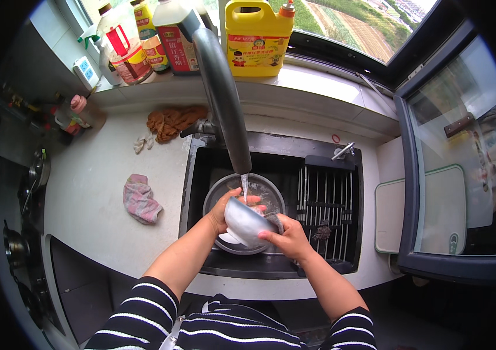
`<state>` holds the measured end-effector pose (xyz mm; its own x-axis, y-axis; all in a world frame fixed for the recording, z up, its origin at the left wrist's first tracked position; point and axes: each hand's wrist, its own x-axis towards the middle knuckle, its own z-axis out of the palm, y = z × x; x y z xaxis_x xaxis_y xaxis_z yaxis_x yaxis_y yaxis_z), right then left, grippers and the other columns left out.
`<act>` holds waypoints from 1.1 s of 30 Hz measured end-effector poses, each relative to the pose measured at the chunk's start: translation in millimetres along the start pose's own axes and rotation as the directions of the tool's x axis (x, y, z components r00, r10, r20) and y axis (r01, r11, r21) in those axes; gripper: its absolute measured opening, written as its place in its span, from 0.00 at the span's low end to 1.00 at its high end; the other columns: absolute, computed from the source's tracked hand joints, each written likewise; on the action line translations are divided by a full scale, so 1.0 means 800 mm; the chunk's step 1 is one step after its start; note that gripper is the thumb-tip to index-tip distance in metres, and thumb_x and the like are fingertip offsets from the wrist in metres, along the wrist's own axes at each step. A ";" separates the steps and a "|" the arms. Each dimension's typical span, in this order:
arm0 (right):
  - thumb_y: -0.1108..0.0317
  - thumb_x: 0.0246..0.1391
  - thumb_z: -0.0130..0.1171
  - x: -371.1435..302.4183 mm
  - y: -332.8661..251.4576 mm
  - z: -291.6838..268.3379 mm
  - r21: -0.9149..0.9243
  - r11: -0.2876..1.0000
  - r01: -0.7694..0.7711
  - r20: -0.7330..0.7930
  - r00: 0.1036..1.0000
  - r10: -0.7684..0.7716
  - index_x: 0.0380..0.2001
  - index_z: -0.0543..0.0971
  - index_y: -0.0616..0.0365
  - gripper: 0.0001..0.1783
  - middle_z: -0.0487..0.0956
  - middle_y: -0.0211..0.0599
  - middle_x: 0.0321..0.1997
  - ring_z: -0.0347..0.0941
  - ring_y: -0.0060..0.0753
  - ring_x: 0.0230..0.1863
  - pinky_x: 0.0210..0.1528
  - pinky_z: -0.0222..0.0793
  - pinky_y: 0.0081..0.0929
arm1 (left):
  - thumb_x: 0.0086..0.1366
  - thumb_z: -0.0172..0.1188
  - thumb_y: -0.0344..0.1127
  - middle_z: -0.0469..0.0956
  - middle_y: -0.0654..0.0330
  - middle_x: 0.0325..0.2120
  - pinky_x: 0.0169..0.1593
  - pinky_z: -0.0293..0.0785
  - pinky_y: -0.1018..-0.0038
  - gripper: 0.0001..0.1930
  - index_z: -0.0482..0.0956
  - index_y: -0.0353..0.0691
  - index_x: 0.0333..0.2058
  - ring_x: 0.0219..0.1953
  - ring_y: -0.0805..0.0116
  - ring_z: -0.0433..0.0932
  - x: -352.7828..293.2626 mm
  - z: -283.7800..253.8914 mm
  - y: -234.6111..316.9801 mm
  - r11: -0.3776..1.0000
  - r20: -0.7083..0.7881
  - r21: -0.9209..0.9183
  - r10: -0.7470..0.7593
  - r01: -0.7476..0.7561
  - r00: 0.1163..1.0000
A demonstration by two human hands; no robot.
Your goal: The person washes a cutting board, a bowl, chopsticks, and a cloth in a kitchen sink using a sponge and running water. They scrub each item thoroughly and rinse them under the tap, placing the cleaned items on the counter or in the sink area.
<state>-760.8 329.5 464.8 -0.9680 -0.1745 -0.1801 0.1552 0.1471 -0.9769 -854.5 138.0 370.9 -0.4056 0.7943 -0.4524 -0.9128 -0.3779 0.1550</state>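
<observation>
A white bowl (245, 224) is tilted on its side over a round grey basin (209, 202) in the dark sink (192, 175). My left hand (222, 211) grips its left side, with the fingers reaching round the far rim under the running water (244, 184). On the right, my right hand (289, 236) holds the same bowl, thumb on its outer wall. A grey scrubbing cloth or pad (274, 221) shows between that hand and the rim; its kind is hard to make out. Below the bowl, another white dish (228, 238) lies partly hidden in the basin.
A dark faucet (224, 93) arches down over the basin. A metal drying rack (329, 210) covers the sink's right side. On the left counter lie a pink cloth (142, 199) and a brown rag (175, 122). Bottles and a yellow jug (258, 41) line the sill; an open window (464, 146) juts in at right.
</observation>
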 end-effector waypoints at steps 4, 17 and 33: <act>0.58 0.53 0.64 0.007 0.071 0.010 0.668 0.743 -0.021 -0.249 0.936 0.250 0.45 0.74 0.64 0.23 0.78 0.35 0.42 0.74 0.25 0.40 0.46 0.70 0.23 | 0.55 0.45 0.74 0.77 0.54 0.45 0.55 0.70 0.64 0.43 0.73 0.38 0.50 0.49 0.59 0.75 -0.004 0.008 -0.016 0.962 -0.181 0.191 0.232 -0.197 0.956; 0.47 0.59 0.50 0.045 0.049 0.112 -0.599 0.800 0.001 -0.344 0.902 -0.259 0.55 0.74 0.41 0.23 0.59 0.49 0.67 0.45 0.55 0.69 0.67 0.40 0.46 | 0.68 0.40 0.61 0.74 0.47 0.13 0.27 0.66 0.62 0.37 0.76 0.30 0.18 0.17 0.57 0.70 -0.003 -0.015 -0.047 0.302 -0.263 0.951 0.907 -0.071 0.328; 0.49 0.65 0.38 0.059 0.118 0.129 0.417 0.897 0.145 -0.664 0.722 0.192 0.62 0.58 0.59 0.31 0.57 0.47 0.66 0.54 0.43 0.66 0.65 0.51 0.35 | 0.72 0.41 0.46 0.68 0.49 0.53 0.57 0.67 0.56 0.22 0.64 0.34 0.53 0.53 0.57 0.71 -0.029 0.067 -0.032 0.782 -0.471 0.172 0.599 -0.599 0.648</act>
<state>-771.8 234.5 351.7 -0.8003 0.5488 -0.2414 0.0812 -0.2996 -0.9506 -824.6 155.0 424.8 -0.7869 0.0643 -0.6137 -0.4797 -0.6894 0.5428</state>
